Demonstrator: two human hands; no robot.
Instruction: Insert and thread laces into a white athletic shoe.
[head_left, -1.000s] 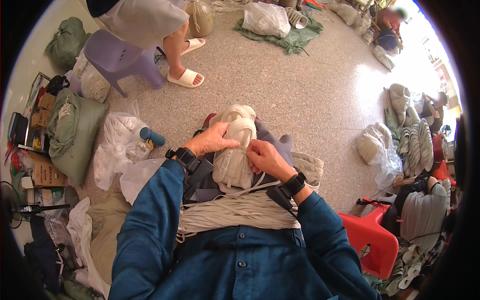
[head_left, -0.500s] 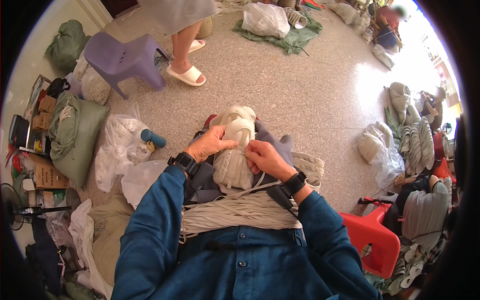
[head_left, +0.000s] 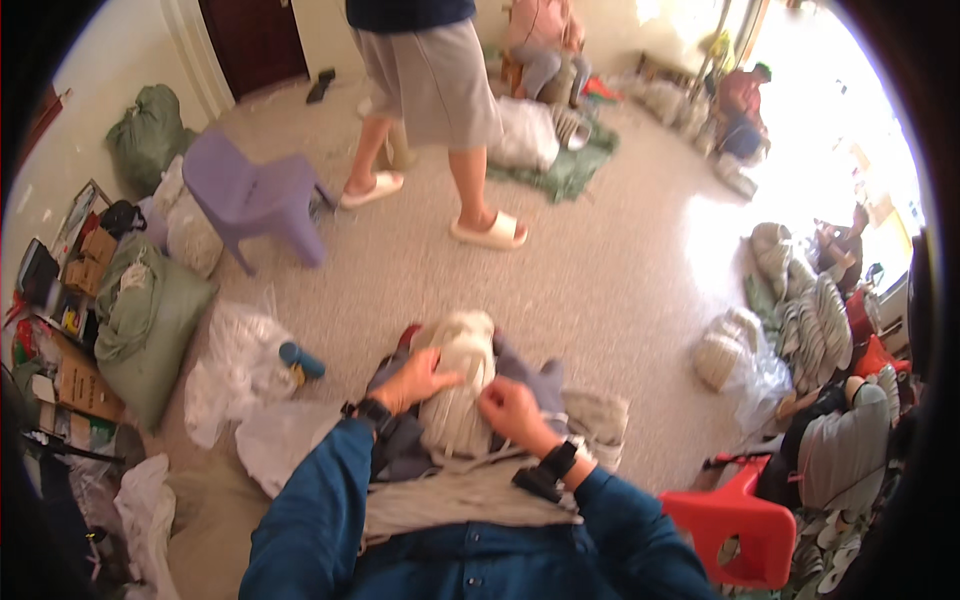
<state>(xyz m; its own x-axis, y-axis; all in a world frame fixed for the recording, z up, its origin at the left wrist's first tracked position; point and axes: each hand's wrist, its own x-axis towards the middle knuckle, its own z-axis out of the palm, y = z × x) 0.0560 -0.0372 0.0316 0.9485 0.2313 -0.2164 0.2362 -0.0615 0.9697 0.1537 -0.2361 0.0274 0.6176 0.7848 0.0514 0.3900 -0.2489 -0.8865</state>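
Observation:
Cream shoes point(head_left: 455, 425) with a mesh upper lie on my lap, one behind the other, their details smeared by motion. My left hand point(head_left: 418, 382) grips the left side of the shoe, its thumb reaching over the top. At the right edge of the same shoe, my right hand point(head_left: 512, 412) is closed in a pinch on what looks like a thin cream shoelace, mostly hidden by the fingers. Across my lap, nearer my body, stretches a thick bundle of cream shoelaces point(head_left: 450, 507). Another cream bundle point(head_left: 598, 425) hangs by my right thigh.
Left are a purple chair point(head_left: 245, 190), a green sack point(head_left: 150, 335), a plastic bag point(head_left: 235, 370) and a blue bottle point(head_left: 302, 359). A red stool point(head_left: 740, 525) and stacked shoes point(head_left: 815, 335) stand right. A person point(head_left: 430, 90) in slides walks ahead; others sit farther off.
My view has tilted up, so lap and hands sit lower in the picture. The walking person has moved to the right. Both hands stay at the shoe.

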